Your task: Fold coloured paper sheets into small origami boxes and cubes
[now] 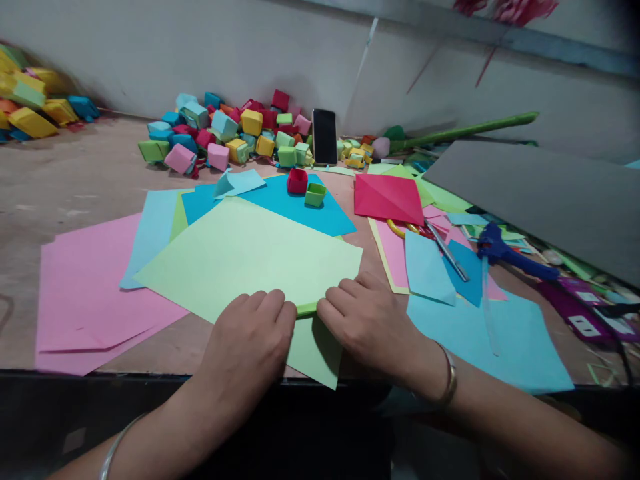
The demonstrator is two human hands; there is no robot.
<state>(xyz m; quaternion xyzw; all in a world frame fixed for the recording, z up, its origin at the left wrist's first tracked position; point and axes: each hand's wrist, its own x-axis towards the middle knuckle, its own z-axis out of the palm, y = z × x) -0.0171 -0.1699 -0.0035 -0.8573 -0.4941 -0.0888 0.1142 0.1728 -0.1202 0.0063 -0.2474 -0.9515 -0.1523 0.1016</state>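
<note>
Near the table's front edge, my left hand [255, 333] and my right hand [363, 320] are both closed, fingers curled, on a folded green paper strip [307, 309]. Only a short stretch of the strip shows between them; its ends are hidden under my fingers. Beneath the hands lies a large pale green sheet of paper [250, 247], its near corner reaching over the table edge. Just behind it, a small red paper box [297, 181] and a small green paper box [315, 195] stand on a blue sheet [330, 217].
Pink sheets [95, 287] lie at left. A heap of folded paper cubes [215, 130] and a phone [325, 137] line the wall. At right are a red paper square [387, 199], a pen [447, 250], a blue glue gun [515, 253] and a grey board [540, 193].
</note>
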